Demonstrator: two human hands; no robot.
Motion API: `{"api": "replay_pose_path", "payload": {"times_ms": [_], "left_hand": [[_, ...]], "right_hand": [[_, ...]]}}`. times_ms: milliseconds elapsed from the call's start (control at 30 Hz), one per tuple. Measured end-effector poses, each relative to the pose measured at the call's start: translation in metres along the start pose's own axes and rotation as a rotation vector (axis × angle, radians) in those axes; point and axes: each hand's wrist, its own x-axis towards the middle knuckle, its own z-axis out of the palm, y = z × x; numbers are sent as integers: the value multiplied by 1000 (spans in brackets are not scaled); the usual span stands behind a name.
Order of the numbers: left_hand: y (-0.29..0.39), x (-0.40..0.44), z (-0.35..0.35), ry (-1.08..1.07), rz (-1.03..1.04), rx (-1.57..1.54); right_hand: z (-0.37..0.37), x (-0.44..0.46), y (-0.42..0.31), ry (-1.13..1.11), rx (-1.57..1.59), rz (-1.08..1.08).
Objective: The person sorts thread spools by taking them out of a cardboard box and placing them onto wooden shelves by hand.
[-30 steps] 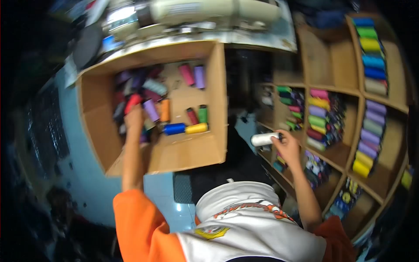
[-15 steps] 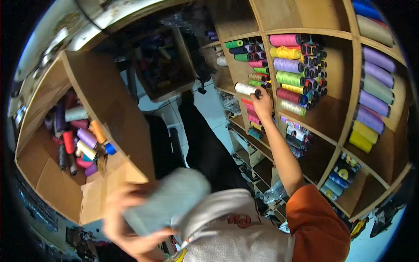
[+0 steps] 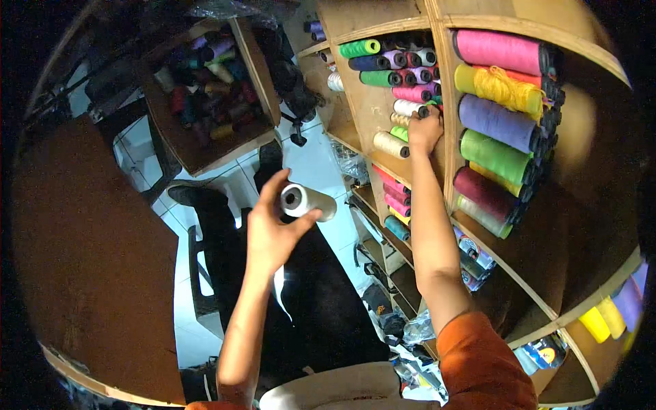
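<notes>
Left hand [image 3: 277, 220] is partly open, with thumb and fingers holding a grey-white spool [image 3: 309, 203] above the person's black-clad legs [image 3: 311, 301]. Right hand [image 3: 425, 130] reaches into a compartment, fingers bent at the dark end of a white spool [image 3: 410, 108]; whether they grip it is unclear. Wooden shelving [image 3: 376, 33] fills the right side, and a broad brown panel [image 3: 96, 253] covers the lower left. At upper left, on the pale tiled floor [image 3: 329, 176], an open box [image 3: 254, 75] holds jumbled spools in shadow. An upright divider [image 3: 447, 147] stands just beside the right hand, walling it off from a stack with pink [image 3: 499, 51], yellow, purple and green spools. Smaller still, a cream spool [image 3: 391, 144] lies below the white one, and crumpled clear plastic [image 3: 348, 162] sits left of the shelving.
</notes>
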Motion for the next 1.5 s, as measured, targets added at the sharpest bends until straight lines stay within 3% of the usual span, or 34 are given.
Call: {"api": "replay_pose_path", "payload": {"times_ms": [133,467,600,633,700,733,767,800,867,933,967,1000,1067,1133,1200,1267,1433,1500], "left_hand": [[-1,6,-4,54,-31,-111],[2,9,-10,60,-48,-27],[-6,15,-10,51,48,113],[-2,18,-7,40,81,192],[6,24,0,6,125,326],[3,30,4,-42,178,386],[4,34,7,-65,218,457],[5,37,12,-94,258,527],[9,44,24,-155,240,519],[6,46,33,-126,379,601],[6,44,36,-170,300,672],[9,44,37,-232,228,647],[3,43,42,-156,321,686],[-4,39,38,-162,287,642],[-14,30,32,-166,273,611],[-27,20,20,-162,274,605],[-53,-8,-15,-145,209,609],[-57,-19,-27,-160,104,537]], "right_hand": [[9,5,2,22,-43,96],[28,11,12,-62,-123,193],[20,-11,4,272,4,-154],[11,-19,-5,215,138,-232],[-27,-56,-33,-287,509,-335],[-60,-74,-56,-712,645,-274],[-78,-93,-65,-900,690,-345],[-96,-112,-79,-1029,658,-280],[-100,-126,-75,-955,543,-542],[-94,-124,-65,-931,539,-406],[-94,-121,-63,-846,611,-397],[-98,-112,-64,-854,564,-254],[-70,-87,-38,-622,507,-241],[-39,-52,-17,-287,401,-280],[-20,-19,-7,-200,310,-225],[9,6,2,22,63,-286],[38,34,6,-35,10,-170],[46,29,9,95,26,-288]]}}
